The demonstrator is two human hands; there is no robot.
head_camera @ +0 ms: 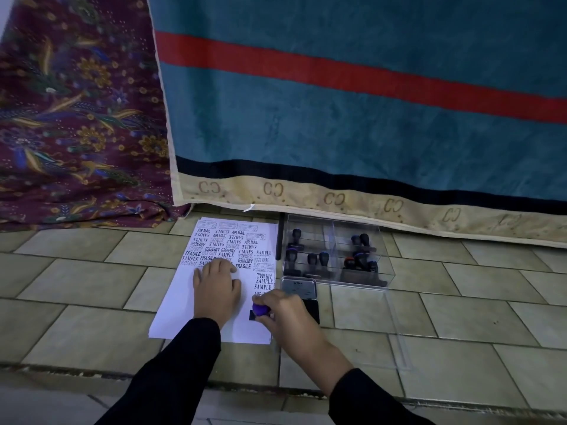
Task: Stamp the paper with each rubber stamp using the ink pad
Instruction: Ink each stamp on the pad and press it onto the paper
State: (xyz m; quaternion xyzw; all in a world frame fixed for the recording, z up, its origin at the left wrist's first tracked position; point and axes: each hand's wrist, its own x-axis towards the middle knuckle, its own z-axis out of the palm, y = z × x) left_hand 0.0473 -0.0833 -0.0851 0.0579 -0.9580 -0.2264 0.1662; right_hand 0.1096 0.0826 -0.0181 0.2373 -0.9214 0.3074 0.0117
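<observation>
The right hand (285, 314) grips a purple-knobbed rubber stamp (260, 311), pressing near the white printed paper's (184, 308) right edge; the flat, open left hand (217, 289) steadies it. Next likely needs a straight lift.

left hand (216, 289) flat, right hand (283, 311) gripping

A floor (92, 289) of pale rectangular tiles carries everything. A white sheet of paper (181, 305), its far half crowded with stamped words, lies flat on it. Just right of the paper sits a clear plastic box (380, 271) holding stamps, with an open ink pad (299, 288) touching its near edge. A patterned maroon cloth (76, 133) and a teal blanket (337, 124) reach the tiles behind.
</observation>
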